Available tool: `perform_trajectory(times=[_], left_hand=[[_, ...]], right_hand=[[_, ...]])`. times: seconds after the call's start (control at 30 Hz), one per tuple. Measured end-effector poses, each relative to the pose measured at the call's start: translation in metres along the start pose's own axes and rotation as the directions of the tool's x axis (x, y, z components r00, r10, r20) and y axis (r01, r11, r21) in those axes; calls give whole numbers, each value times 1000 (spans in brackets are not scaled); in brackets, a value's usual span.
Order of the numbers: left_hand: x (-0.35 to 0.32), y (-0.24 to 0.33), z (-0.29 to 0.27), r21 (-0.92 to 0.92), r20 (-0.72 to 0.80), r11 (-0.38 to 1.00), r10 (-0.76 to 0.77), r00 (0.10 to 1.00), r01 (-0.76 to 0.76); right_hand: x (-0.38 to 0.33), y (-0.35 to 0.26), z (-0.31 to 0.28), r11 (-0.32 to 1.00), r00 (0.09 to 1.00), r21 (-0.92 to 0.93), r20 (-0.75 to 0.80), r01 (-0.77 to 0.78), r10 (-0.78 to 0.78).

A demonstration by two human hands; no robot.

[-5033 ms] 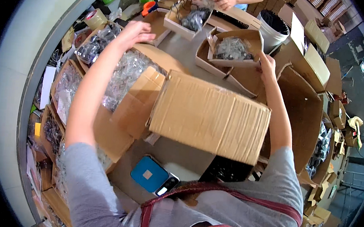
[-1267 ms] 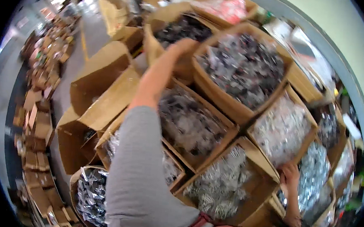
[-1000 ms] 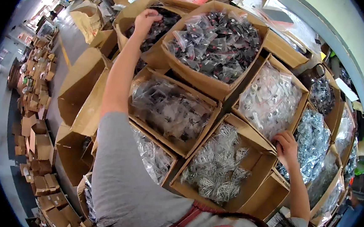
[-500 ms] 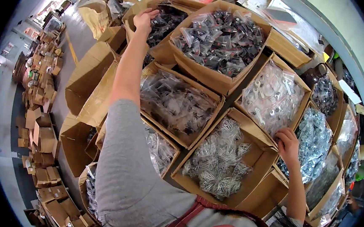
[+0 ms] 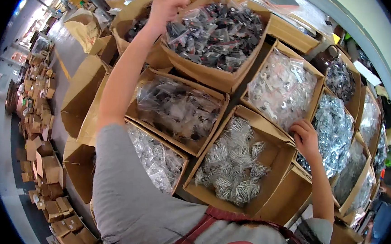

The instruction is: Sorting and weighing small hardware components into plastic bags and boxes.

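My left hand [image 5: 168, 10] is stretched out over the left rim of a large carton [image 5: 199, 69] full of small clear bags of dark parts [image 5: 224, 33]. Its fingers point right with the thumb apart, and nothing shows in them. My right hand [image 5: 305, 138] sits at the near right corner of a carton of bagged open-end wrenches [image 5: 282, 85]. Its fingers are curled there; whether they grip the rim or a bag is hidden. Just below that corner is a carton holding bagged silver screws [image 5: 233, 165].
A carton of bagged dark pieces [image 5: 178, 107] stands left of the screws. Shiny bluish bags [image 5: 333, 136] fill a carton beside my right forearm. Farther left are tall open cartons [image 5: 83, 96] and a floor aisle with stacked boxes [image 5: 49, 166]. Another person [image 5: 385, 212] is at the right edge.
My left hand has moved right, from over the far left carton to the large carton of dark parts. My right hand stays at the wrench carton's corner. The view has shifted slightly.
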State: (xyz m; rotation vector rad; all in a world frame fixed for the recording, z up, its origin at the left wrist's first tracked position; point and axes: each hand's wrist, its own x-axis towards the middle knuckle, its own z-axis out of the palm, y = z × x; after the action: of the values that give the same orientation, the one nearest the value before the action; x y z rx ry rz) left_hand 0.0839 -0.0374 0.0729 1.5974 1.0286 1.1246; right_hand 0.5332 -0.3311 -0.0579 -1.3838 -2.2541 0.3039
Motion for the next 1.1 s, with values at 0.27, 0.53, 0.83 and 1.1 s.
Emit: perform_trajectory(times=[0.27, 0.53, 0.83, 1.1], left_hand=[[-11, -26, 45, 967, 156, 188, 86, 984, -170], [-42, 36, 41, -29, -347, 994, -108, 932, 105], [-126, 148, 184, -558, 88, 790, -246, 965, 253], [-146, 140, 241, -523, 582, 706, -113, 805, 477]], right_hand=[[-13, 7, 3, 1000, 1000, 20, -3, -4, 4], [33, 47, 2, 809, 838, 252, 16, -532, 546], [105, 73, 35, 873, 877, -78, -61, -481, 477], [63, 89, -1, 641, 773, 653, -131, -404, 621]])
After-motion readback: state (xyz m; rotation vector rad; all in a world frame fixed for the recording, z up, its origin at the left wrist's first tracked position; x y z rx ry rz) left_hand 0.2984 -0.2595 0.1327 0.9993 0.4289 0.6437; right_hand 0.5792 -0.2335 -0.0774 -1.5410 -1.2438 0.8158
